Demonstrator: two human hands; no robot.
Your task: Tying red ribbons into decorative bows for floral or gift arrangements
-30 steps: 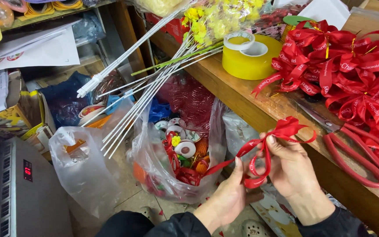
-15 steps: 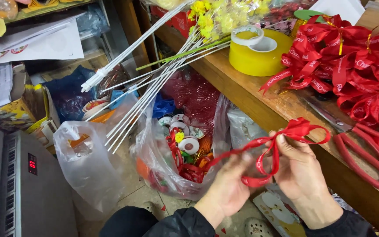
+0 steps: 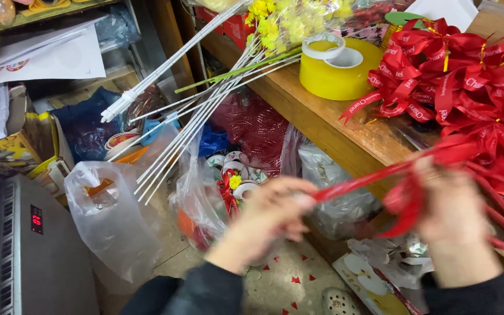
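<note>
L hand [image 3: 272,213] pinching tail of shiny red satin ribbon [image 3: 363,182] | R hand [image 3: 453,204] gripping its loops | vs 0.5 s ago: hands pulled apart, ribbon taut over wooden bench edge [image 3: 322,131] | bow being cinched, blurry

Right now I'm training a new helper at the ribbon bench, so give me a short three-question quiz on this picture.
1. True or false: both hands hold the same red ribbon.
2. What lies on top of the big yellow tape roll?
A. scissors
B. a smaller white-rimmed tape roll
C. a bow
3. Fill in: the red-handled scissors lie on the wooden ____, beside the pile of red bows.

Key
1. True: the left hand pinches one end and the right hand grips the looped part, the strip taut between them, though both are blurred.
2. B, the small tape roll.
3. bench.
</note>
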